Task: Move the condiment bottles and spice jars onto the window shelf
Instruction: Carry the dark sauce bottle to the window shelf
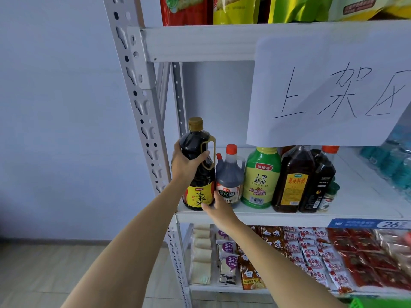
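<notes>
The right hand (219,206), nearest to the camera, rests its relaxed fingers on the lower label of the soy sauce bottle (198,172), while the left hand (185,162) wraps its fingers around the bottle's dark shoulder, the thumb near the moulded handle. This bottle stands at the left end of the shelf (255,215), touching the vinegar jug (229,177) on its right. It looks full, so probably heavy and smooth; a hold at the handle with support low on the body seems safest.

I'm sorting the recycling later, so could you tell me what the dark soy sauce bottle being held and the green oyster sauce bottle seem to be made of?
The soy sauce bottle looks like clear glossy plastic: dark liquid shows through, and it has a moulded handle. The oyster sauce bottle seems opaque green plastic, possibly under a printed wrap.
</notes>
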